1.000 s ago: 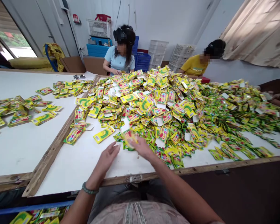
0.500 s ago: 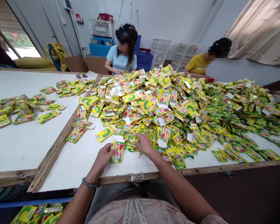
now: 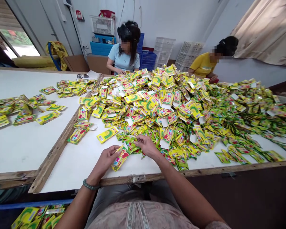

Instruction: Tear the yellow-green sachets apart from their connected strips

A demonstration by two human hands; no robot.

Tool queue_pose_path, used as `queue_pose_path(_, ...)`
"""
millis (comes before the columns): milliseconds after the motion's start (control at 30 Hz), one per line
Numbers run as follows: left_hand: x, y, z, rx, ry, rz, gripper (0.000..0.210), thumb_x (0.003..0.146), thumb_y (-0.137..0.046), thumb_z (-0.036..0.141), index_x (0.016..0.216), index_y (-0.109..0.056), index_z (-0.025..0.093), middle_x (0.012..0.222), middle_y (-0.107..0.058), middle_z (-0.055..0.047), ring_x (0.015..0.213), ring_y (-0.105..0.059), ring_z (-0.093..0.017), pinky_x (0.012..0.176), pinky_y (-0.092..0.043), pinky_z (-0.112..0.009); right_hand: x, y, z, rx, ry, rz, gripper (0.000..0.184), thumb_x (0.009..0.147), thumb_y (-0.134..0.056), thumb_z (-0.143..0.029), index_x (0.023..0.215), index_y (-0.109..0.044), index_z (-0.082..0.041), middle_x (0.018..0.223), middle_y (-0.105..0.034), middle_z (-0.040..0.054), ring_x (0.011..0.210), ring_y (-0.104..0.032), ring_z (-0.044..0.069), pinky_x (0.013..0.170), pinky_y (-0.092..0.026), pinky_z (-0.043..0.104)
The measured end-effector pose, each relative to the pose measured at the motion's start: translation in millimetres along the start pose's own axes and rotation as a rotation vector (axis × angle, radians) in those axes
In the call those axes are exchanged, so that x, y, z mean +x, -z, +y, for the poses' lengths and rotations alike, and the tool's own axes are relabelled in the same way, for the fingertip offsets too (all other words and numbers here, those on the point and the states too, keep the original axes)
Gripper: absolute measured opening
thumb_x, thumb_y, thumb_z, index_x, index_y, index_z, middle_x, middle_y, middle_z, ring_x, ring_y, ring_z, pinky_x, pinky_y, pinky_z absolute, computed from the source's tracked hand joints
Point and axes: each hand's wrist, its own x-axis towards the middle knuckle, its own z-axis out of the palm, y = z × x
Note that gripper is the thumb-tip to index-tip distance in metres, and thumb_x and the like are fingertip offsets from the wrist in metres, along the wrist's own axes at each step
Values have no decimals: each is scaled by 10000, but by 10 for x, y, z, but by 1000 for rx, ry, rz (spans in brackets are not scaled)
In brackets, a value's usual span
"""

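Observation:
My left hand is closed on a small yellow candy box with a red fruit picture. The box tilts to the right just above the white table, its upper end towards my right hand. Between the fingertips of my right hand is a green sachet, held at the box's upper end; whether its tip is inside I cannot tell. Loose green sachets lie just beyond my right hand. Nearby, another yellow box rests flat on the table.
A big heap of yellow boxes covers the middle of the table, with green sachets spread rightwards. A wooden strip divides the tabletop. More boxes lie left of it. Below is a blue crate of boxes. Two people sit opposite.
The box in my left hand has tipped over to the right. My right hand has shifted slightly left and now holds a green sachet up against the box's end.

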Motion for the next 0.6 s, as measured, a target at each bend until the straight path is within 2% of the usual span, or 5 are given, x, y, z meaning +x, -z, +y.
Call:
queue_pose_path(100,-22,10,-11,-7,35,-3,354,667,-727,399,896,-632,148,791,-706,-45,687,-636,-175,622,-472,-253,-7,-8,-38,-9,-37,-146,230,707,-611,-339,592,-500,-173,570,-353,-53,548,-324,82,521,-263,221)
queue_pose_path(233,-30,24,-15,-83,53,13,354,659,-738,389,895,-639,145,776,-709,-34,662,-632,-155,605,-464,-234,30,3,-63,154,-148,-308,296,668,-650,-415,605,-505,-165,568,-363,-58,532,-307,71,511,-238,217)
queue_pose_path(433,-62,2,34,-147,59,-39,398,623,-771,359,920,-640,128,782,-714,-46,658,-632,-154,617,-467,-235,93,16,-82,91,-197,-385,346,640,-679,-466,599,-532,-155,535,-382,-61,512,-296,65,496,-220,215)
queue_pose_path(500,-59,-4,32,-168,64,-13,410,619,-772,359,928,-637,127,775,-712,-47,662,-635,-159,617,-465,-236,142,13,-78,1,-182,-354,342,680,-642,-493,654,-580,-158,561,-450,-44,524,-351,79,506,-250,219)
queue_pose_path(600,-36,1,5,-195,62,54,438,603,-782,351,953,-626,141,778,-710,-36,673,-639,-162,620,-466,-237,295,23,-25,-351,-135,-65,353,812,-498,-484,743,-632,-165,662,-566,9,620,-461,126,585,-313,245)
